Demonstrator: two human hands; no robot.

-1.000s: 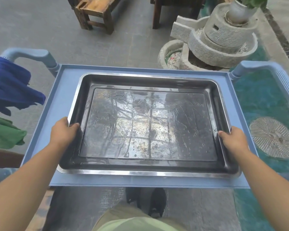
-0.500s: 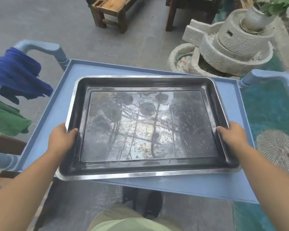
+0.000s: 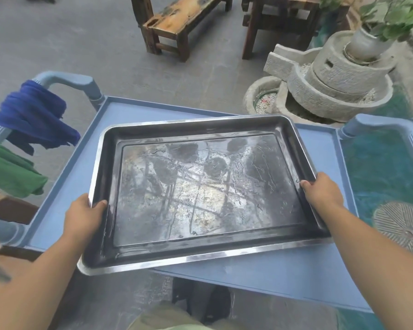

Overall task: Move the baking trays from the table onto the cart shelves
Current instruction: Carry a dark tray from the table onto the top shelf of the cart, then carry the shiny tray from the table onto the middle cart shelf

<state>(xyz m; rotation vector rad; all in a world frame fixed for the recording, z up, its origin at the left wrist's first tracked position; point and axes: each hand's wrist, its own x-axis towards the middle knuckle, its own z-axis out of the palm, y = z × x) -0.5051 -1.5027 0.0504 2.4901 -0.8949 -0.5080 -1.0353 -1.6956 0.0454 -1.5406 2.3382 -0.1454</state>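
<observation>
Since a second ago the large rectangular dark metal baking tray (image 3: pixel 208 189) has swung out of square with the blue plastic cart top shelf (image 3: pixel 272 272); its near-left corner now juts past the shelf's front edge, while the rest stays over the shelf (whether it rests on the surface or is held just above, I cannot tell). The left hand (image 3: pixel 84 217) clasps the tray's left rim, thumb hooked inside the wall; the right hand (image 3: pixel 322 194) clasps the right rim the same way, fingers curled under and out of sight. A dark blue cloth (image 3: pixel 34 115) and a green cloth (image 3: pixel 10 170) hang over the cart's left handle (image 3: pixel 65 79); a grey stone millstone planter (image 3: pixel 339 77) stands on the ground beyond the cart.
</observation>
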